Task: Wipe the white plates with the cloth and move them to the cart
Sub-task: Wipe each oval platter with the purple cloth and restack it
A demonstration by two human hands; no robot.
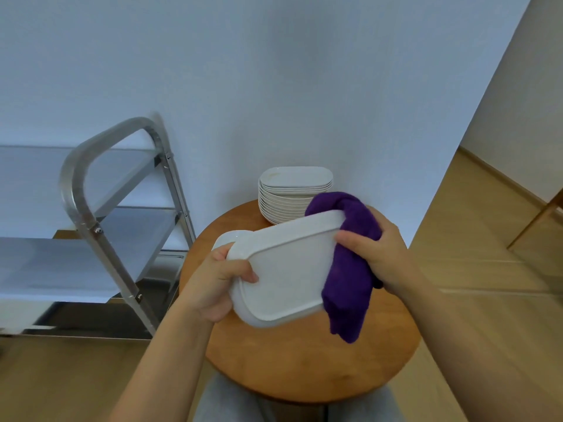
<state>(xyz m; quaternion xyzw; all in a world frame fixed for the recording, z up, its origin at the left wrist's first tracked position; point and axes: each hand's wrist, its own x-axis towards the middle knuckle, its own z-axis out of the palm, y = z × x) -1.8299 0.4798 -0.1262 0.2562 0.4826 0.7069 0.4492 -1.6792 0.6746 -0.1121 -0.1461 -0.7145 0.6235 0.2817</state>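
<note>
My left hand grips the left end of a white oblong plate, held tilted above the round wooden table with its underside toward me. My right hand holds a purple cloth wrapped over the plate's right end; part of the cloth hangs down below. A stack of several white plates stands at the table's far edge by the wall. Another white plate lies on the table, mostly hidden behind the held one.
A steel cart with shelves lined in white stands to the left of the table, its handle frame nearest me. A white wall rises behind. Wooden floor spreads to the right and below. My knees show under the table's near edge.
</note>
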